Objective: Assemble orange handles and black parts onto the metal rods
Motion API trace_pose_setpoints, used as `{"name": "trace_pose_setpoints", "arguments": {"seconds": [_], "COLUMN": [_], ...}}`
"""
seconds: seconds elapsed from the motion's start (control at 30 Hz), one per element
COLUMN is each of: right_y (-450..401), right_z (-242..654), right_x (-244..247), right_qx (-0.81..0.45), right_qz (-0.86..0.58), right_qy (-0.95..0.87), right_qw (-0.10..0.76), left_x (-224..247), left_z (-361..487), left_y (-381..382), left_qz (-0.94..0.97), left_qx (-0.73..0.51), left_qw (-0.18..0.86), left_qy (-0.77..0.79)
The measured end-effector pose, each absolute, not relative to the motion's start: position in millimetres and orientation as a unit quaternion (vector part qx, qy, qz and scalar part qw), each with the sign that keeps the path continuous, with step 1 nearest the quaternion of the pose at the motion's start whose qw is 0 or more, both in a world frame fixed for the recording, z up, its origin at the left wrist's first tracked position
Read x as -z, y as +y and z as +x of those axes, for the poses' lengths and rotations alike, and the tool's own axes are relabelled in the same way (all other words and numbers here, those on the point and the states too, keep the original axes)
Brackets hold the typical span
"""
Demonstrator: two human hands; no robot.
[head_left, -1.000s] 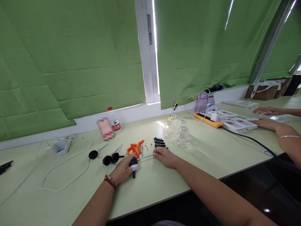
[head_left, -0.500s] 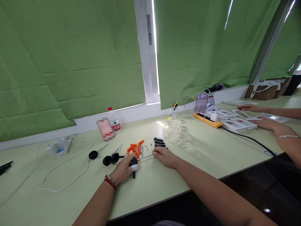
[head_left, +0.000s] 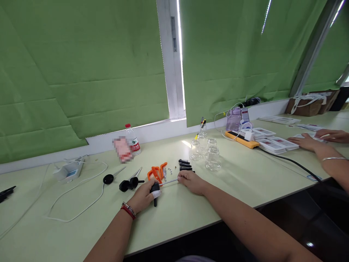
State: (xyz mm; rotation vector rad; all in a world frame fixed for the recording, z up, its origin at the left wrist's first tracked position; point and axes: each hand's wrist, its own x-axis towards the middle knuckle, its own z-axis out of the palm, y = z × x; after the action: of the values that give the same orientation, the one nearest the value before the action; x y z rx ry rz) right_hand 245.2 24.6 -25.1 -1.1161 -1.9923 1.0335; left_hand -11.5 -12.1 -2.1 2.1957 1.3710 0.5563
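My left hand is closed round a black rounded piece with a short black arm sticking down. A thin metal rod runs rightward from that piece, and the closed fingertips of my right hand pinch its far end. Whatever sits at the rod's tip is hidden by those fingers. Just beyond lie orange hooked pieces, metal pins, tiny loose parts and a row of black toothed pieces. Left of my left hand are black pieces with tapered metal rods and a black disc.
Glass jars stand beyond my right hand, one with pens. A water bottle is near the wall. White cables cross the left side. Rightward are an orange power strip, stacked white frames and another person's hands.
My hands hold nearly the same pose on the rod and black piece. At the right, the other person's far hand has drawn back toward the near one, and the frame there has shifted.
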Motion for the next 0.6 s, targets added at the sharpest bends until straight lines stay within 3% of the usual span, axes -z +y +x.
{"name": "trace_pose_setpoints", "arguments": {"seconds": [0.6], "right_y": [26.3], "right_z": [245.9], "right_x": [30.7], "right_qx": [-0.390], "right_qz": [-0.404], "right_qy": [-0.760], "right_qw": [0.327], "left_x": [4.8], "left_z": [-13.2], "left_y": [-10.7], "left_qz": [0.805], "left_qx": [-0.207], "left_qw": [0.242], "left_qy": [0.501]}}
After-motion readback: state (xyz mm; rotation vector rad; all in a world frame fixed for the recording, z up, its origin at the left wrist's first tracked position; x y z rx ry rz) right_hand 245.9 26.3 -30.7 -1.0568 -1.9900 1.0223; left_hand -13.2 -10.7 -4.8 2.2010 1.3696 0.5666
